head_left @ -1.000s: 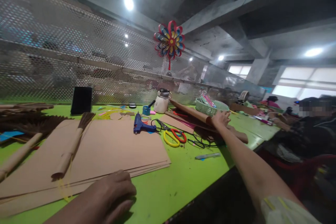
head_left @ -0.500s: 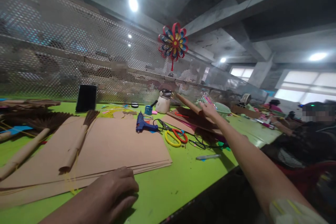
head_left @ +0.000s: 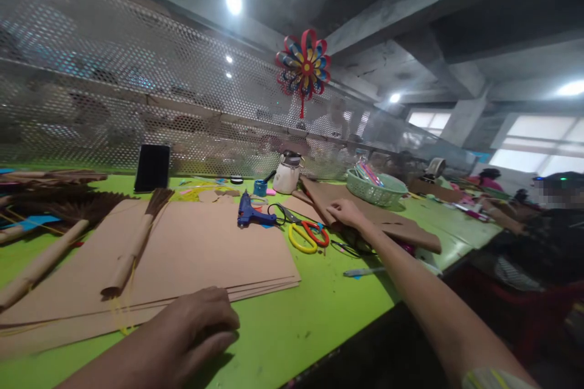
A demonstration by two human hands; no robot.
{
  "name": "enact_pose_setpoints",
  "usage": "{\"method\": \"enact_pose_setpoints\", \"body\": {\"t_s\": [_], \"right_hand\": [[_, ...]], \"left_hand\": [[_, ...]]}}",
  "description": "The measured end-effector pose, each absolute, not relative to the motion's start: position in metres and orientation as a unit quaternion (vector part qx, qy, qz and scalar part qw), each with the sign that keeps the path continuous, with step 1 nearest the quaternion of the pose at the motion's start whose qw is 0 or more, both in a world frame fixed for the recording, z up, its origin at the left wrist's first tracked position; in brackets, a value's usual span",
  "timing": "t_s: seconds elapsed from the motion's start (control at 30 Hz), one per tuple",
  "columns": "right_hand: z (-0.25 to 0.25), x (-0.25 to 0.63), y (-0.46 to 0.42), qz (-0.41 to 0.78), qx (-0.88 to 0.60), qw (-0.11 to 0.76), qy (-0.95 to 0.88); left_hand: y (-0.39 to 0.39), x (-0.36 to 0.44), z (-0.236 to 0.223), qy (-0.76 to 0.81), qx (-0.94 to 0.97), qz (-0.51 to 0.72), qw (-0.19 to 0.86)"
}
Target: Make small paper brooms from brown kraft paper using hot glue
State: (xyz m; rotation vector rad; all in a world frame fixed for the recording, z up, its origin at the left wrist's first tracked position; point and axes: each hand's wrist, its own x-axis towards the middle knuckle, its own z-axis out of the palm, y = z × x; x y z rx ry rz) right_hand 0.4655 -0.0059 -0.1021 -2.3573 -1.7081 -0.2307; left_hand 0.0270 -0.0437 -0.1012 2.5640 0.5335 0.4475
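My left hand (head_left: 198,328) rests palm down at the near edge of a stack of brown paper sheets (head_left: 219,249), fingers loosely bent, thumb apart, holding nothing. Stretched forward, my right hand (head_left: 350,215) grips the left part of a creased brown paper sheet (head_left: 387,222); its fingertips are small and partly hidden. Scissors (head_left: 303,237) with one yellow and one red handle lie left of that hand. Near them is a blue glue gun (head_left: 253,214). A rolled paper handle with a fringed brown end (head_left: 132,249) lies across the stack.
Behind the paper stands a green basket (head_left: 376,190) with colourful items. A white jar (head_left: 287,176), a small blue pot (head_left: 260,187) and a dark tablet (head_left: 152,167) line the back. A pen (head_left: 362,272) lies nearer. Another person (head_left: 547,225) sits at right.
My right hand has come nearer and a little left. The brown sheet, raised before, now lies flatter and spreads rightward, and the basket shows more fully. My left hand has barely moved.
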Motion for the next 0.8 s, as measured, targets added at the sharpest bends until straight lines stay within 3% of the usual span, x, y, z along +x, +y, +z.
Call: {"method": "enact_pose_setpoints", "body": {"t_s": [0.27,0.53,0.8], "right_hand": [[-0.095,0.423,-0.015,-0.049,-0.740,0.053,-0.669],[-0.082,0.398,-0.024,-0.066,-0.762,0.004,-0.644],[-0.082,0.377,-0.020,0.020,-0.766,-0.039,-0.641]], "left_hand": [[-0.041,0.029,-0.094,0.235,0.917,0.101,0.307],[-0.042,0.025,-0.094,0.225,0.917,0.117,0.307],[-0.037,0.023,-0.102,0.201,0.924,0.138,0.294]]}}
